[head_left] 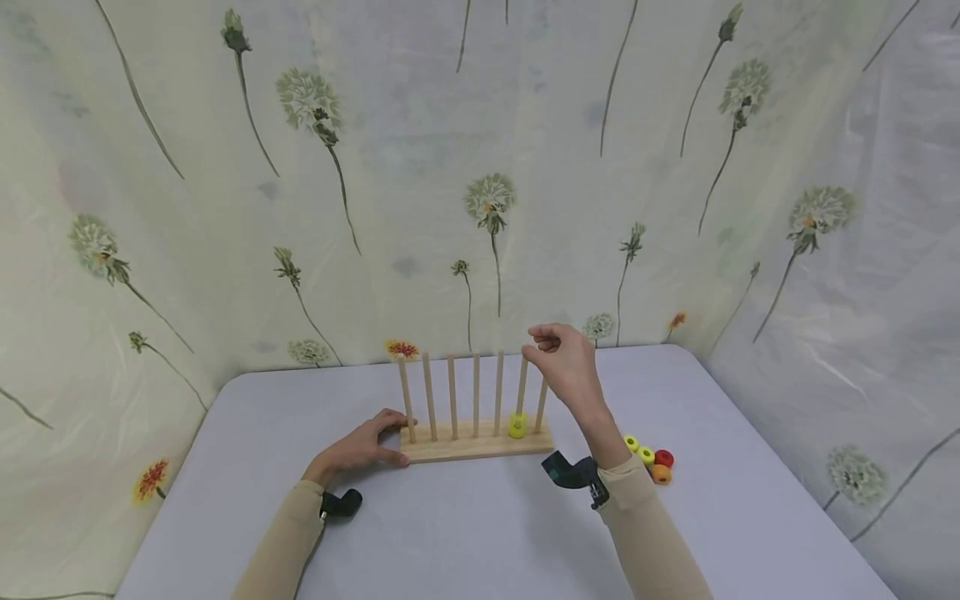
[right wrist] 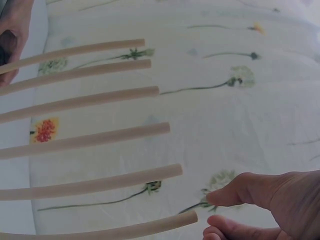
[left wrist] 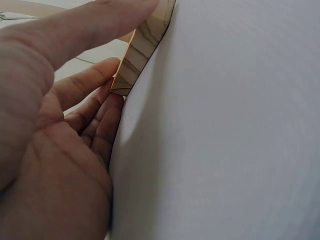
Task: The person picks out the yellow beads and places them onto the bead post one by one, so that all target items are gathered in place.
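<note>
A wooden peg rack (head_left: pixel 472 452) with several upright rods stands on the table. My left hand (head_left: pixel 363 443) grips the left end of its base, thumb along the front and fingers behind; the left wrist view shows the base's grained end (left wrist: pixel 137 57) between them. Low on the second rod from the right sit yellow beads (head_left: pixel 517 425). My right hand (head_left: pixel 573 367) is up beside the top of that rod. In the right wrist view its thumb and fingers (right wrist: pixel 242 190) are apart just past the rod's tip (right wrist: pixel 190 218), with nothing between them.
To the right of the rack, by my right forearm, lie loose beads: yellow ones (head_left: pixel 647 455), a red one (head_left: pixel 663 458) and an orange one (head_left: pixel 661 474). Behind the white table (head_left: pixel 465 533) hangs a flower-patterned curtain (head_left: pixel 420 167).
</note>
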Motion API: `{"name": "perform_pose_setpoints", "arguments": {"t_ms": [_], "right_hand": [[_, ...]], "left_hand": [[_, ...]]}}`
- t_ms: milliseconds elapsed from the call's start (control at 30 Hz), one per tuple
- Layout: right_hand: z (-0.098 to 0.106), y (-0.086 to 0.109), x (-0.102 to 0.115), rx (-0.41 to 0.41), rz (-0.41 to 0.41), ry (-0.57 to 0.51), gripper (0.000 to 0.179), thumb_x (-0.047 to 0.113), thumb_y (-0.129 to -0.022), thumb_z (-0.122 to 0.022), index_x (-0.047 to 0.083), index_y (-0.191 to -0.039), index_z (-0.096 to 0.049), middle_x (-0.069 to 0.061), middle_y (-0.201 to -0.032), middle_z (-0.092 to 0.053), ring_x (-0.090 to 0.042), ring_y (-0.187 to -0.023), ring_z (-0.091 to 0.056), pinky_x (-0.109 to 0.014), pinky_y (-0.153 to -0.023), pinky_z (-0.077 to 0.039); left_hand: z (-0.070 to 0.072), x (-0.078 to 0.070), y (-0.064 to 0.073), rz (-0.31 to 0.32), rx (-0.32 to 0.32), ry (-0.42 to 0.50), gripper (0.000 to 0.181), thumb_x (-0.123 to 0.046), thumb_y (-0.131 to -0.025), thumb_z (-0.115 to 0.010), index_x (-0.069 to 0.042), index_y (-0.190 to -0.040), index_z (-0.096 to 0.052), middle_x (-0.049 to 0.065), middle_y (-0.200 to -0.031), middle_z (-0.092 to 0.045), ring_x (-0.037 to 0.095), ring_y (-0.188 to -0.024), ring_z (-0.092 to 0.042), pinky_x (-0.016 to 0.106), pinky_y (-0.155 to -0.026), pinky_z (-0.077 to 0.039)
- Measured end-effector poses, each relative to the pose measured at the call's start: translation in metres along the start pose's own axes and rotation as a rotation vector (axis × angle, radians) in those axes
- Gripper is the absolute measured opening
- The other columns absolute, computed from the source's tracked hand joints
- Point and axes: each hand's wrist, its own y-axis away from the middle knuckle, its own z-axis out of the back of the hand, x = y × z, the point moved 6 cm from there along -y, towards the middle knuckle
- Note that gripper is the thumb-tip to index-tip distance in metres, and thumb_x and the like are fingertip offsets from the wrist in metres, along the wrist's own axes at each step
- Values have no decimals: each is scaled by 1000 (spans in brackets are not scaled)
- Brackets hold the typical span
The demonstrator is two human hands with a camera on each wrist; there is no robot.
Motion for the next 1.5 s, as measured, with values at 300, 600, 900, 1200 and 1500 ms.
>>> {"name": "perform_pose_setpoints", "arguments": {"t_ms": [300, 600, 900, 1200, 1500], "right_hand": [[0, 2, 0, -7, -4, 4, 28, 16, -87, -66, 4, -113, -67, -13, -108, -65, -25, -97, -59, -38, -84, -50], [0, 3, 1, -12, -14, -1, 28, 16, -87, -67, 5, -112, -66, -12, -108, -65, -25, -97, -59, -38, -85, -50], [1, 2, -3, 1, -13, -27, 29, 17, -86, -68, 6, -113, -65, -11, -107, -64, -24, -98, -59, -36, -86, -49], [7, 2, -9, 50, -5, -105, 32, 19, -86, -71, 7, -115, -62, -11, -110, -62, -22, -99, -57, -31, -87, -47], [9, 8, -20, 193, 49, -132, 33, 21, -88, -70, 6, -117, -61, -9, -112, -61, -20, -99, -58, -18, -83, -48]], "left_hand": [[-2, 4, -1, 0, 2, 6, 64, -34, -72, -84, -19, -128, -57, 2, -133, -46, 23, -125, -41, 52, -109, -27], [-1, 2, -1, -7, 4, 13, 65, -35, -72, -85, -20, -128, -57, 1, -132, -46, 22, -122, -42, 50, -108, -29], [-2, 2, -1, -12, 4, 6, 65, -35, -73, -84, -19, -130, -56, 1, -132, -46, 22, -123, -42, 51, -108, -29], [-1, 2, 0, -14, 8, 9, 65, -35, -73, -84, -21, -130, -57, 1, -133, -45, 23, -126, -40, 51, -110, -27], [0, 2, -1, -17, 4, -4, 66, -35, -73, -84, -19, -130, -56, 1, -134, -45, 23, -128, -39, 52, -111, -26]]}}
